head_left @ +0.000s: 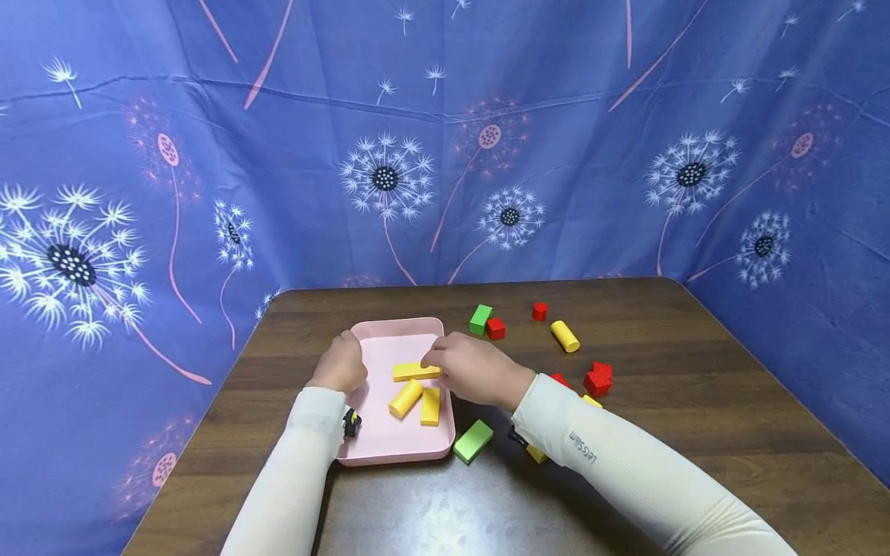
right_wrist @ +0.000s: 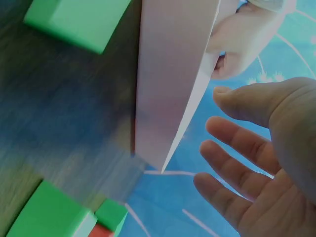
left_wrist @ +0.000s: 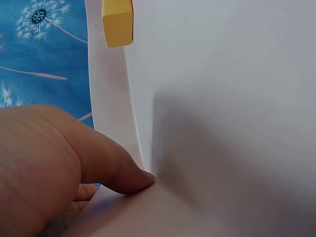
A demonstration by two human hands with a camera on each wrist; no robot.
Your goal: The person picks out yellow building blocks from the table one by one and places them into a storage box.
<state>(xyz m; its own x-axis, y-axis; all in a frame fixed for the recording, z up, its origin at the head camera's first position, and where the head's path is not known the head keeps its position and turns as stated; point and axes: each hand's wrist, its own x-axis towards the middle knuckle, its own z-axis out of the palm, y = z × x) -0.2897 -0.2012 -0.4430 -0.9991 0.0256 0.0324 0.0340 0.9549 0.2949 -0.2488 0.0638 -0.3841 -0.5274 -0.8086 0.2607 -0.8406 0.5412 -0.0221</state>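
Observation:
A pink tray (head_left: 389,457) lies on the table with several yellow blocks in it. My left hand (head_left: 341,364) grips the tray's left wall near the far corner; in the left wrist view the thumb (left_wrist: 118,170) presses inside and other fingers show outside. Over the tray's right rim is my right hand (head_left: 480,369), with nothing between its spread fingers (right_wrist: 232,190) in the right wrist view. Just beside its fingertips lies a long yellow block (head_left: 410,371). Nearer me in the tray are a yellow cylinder (head_left: 406,398) and another yellow block (head_left: 430,407).
A green block (head_left: 473,441) lies right of the tray's near corner. Beyond are another green block (head_left: 480,319), a red cube (head_left: 496,329), a red cylinder (head_left: 539,311), a yellow cylinder (head_left: 565,337) and a red piece (head_left: 598,380). The right sleeve (head_left: 626,455) partly hides other blocks.

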